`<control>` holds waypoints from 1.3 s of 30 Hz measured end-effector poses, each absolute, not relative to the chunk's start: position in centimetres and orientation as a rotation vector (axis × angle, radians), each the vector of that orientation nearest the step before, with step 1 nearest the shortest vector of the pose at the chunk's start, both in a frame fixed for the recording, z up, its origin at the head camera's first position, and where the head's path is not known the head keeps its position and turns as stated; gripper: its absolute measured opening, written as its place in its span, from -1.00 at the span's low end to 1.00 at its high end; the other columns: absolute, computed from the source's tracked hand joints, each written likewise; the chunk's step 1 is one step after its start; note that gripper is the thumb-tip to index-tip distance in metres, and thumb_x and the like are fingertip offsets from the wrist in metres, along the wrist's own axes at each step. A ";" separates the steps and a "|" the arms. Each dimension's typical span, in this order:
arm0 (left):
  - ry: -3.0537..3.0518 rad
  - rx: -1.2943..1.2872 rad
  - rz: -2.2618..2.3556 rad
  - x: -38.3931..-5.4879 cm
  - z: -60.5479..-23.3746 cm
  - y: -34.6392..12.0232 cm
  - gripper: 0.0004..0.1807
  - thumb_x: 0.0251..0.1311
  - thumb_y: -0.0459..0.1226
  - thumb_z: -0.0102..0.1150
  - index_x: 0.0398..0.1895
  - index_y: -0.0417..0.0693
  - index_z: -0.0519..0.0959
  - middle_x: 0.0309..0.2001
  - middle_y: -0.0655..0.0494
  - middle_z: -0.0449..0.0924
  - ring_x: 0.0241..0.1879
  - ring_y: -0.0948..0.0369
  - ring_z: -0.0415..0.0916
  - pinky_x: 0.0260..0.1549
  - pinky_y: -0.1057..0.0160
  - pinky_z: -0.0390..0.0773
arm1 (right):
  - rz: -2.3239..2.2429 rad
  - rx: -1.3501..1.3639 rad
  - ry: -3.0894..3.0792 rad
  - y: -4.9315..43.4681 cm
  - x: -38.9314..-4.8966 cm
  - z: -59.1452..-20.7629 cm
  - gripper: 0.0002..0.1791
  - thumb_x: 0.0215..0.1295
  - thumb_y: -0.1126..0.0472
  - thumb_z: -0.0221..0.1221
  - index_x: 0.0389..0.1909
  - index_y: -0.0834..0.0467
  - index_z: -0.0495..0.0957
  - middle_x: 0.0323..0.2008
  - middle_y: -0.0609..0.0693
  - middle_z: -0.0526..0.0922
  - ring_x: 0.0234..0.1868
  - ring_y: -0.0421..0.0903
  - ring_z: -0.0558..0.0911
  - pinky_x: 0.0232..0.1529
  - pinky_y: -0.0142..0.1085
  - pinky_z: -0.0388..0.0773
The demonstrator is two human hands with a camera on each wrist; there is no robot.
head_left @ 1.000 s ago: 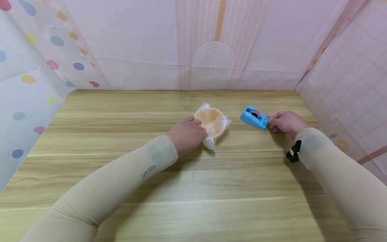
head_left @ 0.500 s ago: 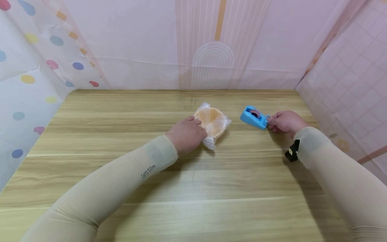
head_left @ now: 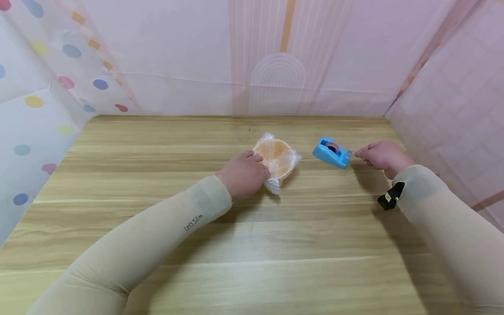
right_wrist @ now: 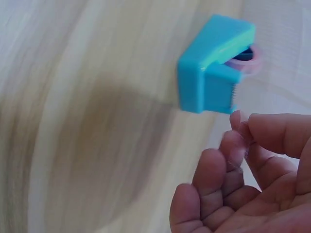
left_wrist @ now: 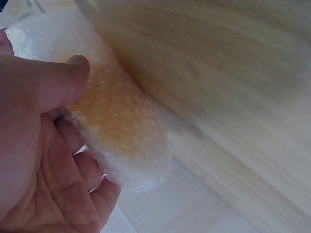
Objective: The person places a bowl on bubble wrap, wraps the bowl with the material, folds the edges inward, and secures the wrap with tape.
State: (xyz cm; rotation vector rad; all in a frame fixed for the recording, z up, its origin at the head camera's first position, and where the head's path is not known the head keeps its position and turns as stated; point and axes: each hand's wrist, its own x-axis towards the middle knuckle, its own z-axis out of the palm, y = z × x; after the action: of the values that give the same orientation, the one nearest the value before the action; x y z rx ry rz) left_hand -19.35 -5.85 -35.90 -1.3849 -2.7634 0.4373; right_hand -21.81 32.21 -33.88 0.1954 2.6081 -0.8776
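Note:
A round orange-and-white object in bubble wrap [head_left: 277, 159] lies on the table, its wrap bunched at several corners. My left hand [head_left: 244, 176] grips its left edge; in the left wrist view the thumb [left_wrist: 63, 82] lies on one face and the fingers curl behind. To the right stands a blue tape dispenser [head_left: 331, 153] with a pinkish roll [right_wrist: 245, 60] in it. Just right of its cutter, my right hand [head_left: 383, 156] pinches a small clear strip of tape [right_wrist: 237, 167] between thumb and index finger, apart from the dispenser.
The wood-grain table [head_left: 252, 245] reaches back to a pink patterned cloth wall [head_left: 177, 57]. More cloth hangs at the left and right sides. A black camera mount [head_left: 391, 197] hangs under the right wrist.
My right hand has moved a little right, away from the dispenser's cutter, with the tape strip between its fingertips. The left hand and the wrapped object stay put.

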 end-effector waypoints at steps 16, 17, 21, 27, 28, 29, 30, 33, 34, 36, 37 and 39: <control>-2.786 -1.373 0.427 -19.5 -35.9 -5.2 -0.73 0.53 -0.30 0.02 0.01 0.07 0.74 0.00 0.20 0.81 0.06 0.10 0.57 0.32 0.06 0.47 | -1.320 0.022 2.490 27.0 -20.3 -32.1 -0.50 0.56 0.18 0.18 0.36 0.39 0.47 0.14 0.05 0.68 -0.08 -0.29 0.62 0.03 -0.49 0.64; -2.786 -1.373 0.428 -19.5 -35.9 -5.2 -0.73 0.53 -0.30 0.02 0.01 0.07 0.74 0.00 0.20 0.81 0.06 0.10 0.57 0.32 0.06 0.47 | -1.329 0.007 2.493 26.7 -20.2 -32.0 -0.50 0.55 0.18 0.19 0.36 0.39 0.48 0.05 -0.02 0.70 -0.07 -0.26 0.61 0.01 -0.49 0.62; -2.781 -1.374 0.440 -19.5 -36.0 -5.1 -0.73 0.53 -0.30 0.03 0.01 0.07 0.73 0.01 0.20 0.81 0.08 0.10 0.57 0.34 0.05 0.46 | -1.341 -0.049 2.501 25.5 -19.9 -31.7 -0.50 0.54 0.14 0.20 0.34 0.36 0.50 -0.22 -0.21 0.64 -0.03 -0.11 0.51 -0.03 -0.42 0.51; -2.780 -1.370 0.438 -19.4 -35.9 -4.9 -0.73 0.53 -0.29 0.03 0.03 0.07 0.73 0.03 0.19 0.81 0.13 0.09 0.58 0.39 0.04 0.45 | -1.366 -0.095 2.450 23.9 -19.9 -31.6 -0.45 0.50 0.15 0.22 0.40 0.30 0.45 -0.20 -0.28 0.67 0.00 -0.17 0.58 0.05 -0.39 0.56; -2.780 -1.370 0.439 -19.4 -35.9 -4.9 -0.73 0.53 -0.29 0.03 0.04 0.07 0.73 0.03 0.19 0.81 0.14 0.09 0.58 0.39 0.04 0.45 | -1.369 -0.103 2.443 23.6 -19.9 -31.6 -0.44 0.49 0.16 0.22 0.42 0.30 0.44 -0.20 -0.25 0.67 0.01 -0.18 0.60 0.11 -0.35 0.58; -2.779 -1.371 0.441 -19.5 -35.9 -4.9 -0.73 0.53 -0.29 0.03 0.04 0.07 0.73 0.03 0.19 0.81 0.15 0.09 0.59 0.40 0.04 0.45 | -1.363 -0.113 2.439 23.2 -19.9 -31.6 -0.44 0.49 0.17 0.22 0.42 0.30 0.44 -0.14 -0.16 0.71 0.06 -0.15 0.61 0.18 -0.30 0.59; -2.780 -1.371 0.444 -19.5 -36.0 -4.8 -0.73 0.53 -0.29 0.03 0.05 0.07 0.73 0.03 0.19 0.80 0.16 0.09 0.59 0.40 0.04 0.45 | -1.358 -0.125 2.436 22.9 -19.9 -31.6 -0.44 0.49 0.19 0.22 0.42 0.30 0.45 -0.07 -0.06 0.72 0.12 -0.12 0.62 0.26 -0.24 0.59; -2.786 -1.369 0.451 -19.5 -36.0 -4.7 -0.72 0.53 -0.29 0.02 0.06 0.08 0.73 0.05 0.19 0.80 0.18 0.09 0.58 0.43 0.03 0.44 | -1.324 -0.141 2.450 21.6 -19.9 -31.4 -0.55 0.50 0.20 0.21 0.32 0.29 0.53 0.09 0.12 0.69 0.19 0.01 0.59 0.37 -0.03 0.53; -2.789 -1.368 0.451 -19.5 -36.0 -4.7 -0.72 0.53 -0.29 0.03 0.06 0.08 0.73 0.05 0.19 0.80 0.18 0.09 0.58 0.43 0.03 0.44 | -1.308 -0.141 2.456 21.1 -19.9 -31.3 -0.59 0.51 0.19 0.21 0.27 0.28 0.57 0.14 0.15 0.67 0.18 0.04 0.58 0.37 0.02 0.52; -2.791 -1.367 0.453 -19.6 -36.0 -4.6 -0.73 0.53 -0.29 0.03 0.06 0.08 0.73 0.05 0.19 0.80 0.18 0.08 0.58 0.43 0.03 0.44 | -1.295 -0.128 2.457 20.1 -19.9 -31.1 -0.65 0.50 0.19 0.22 0.19 0.26 0.61 0.07 0.10 0.67 0.11 0.03 0.57 0.33 0.02 0.52; -2.793 -1.366 0.451 -19.6 -36.0 -4.6 -0.73 0.53 -0.29 0.04 0.06 0.08 0.73 0.05 0.19 0.80 0.18 0.08 0.58 0.44 0.02 0.44 | -1.296 -0.119 2.458 19.6 -19.9 -31.0 -0.68 0.49 0.19 0.23 0.15 0.25 0.62 0.02 0.06 0.67 0.07 0.02 0.57 0.30 0.01 0.53; -2.791 -1.367 0.451 -19.6 -36.0 -4.5 -0.74 0.53 -0.29 0.05 0.05 0.07 0.72 0.04 0.19 0.80 0.16 0.08 0.58 0.44 0.03 0.44 | -1.275 -0.112 2.468 18.7 -19.9 -30.8 -0.70 0.48 0.17 0.24 0.10 0.24 0.64 -0.02 0.02 0.67 0.03 0.00 0.56 0.28 -0.01 0.54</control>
State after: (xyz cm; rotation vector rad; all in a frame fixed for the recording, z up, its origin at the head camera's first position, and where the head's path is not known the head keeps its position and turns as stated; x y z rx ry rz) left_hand -19.58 -4.55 -35.98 -1.3671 -2.7907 0.4510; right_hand -19.91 18.72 -30.80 -0.1121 2.4678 -1.2749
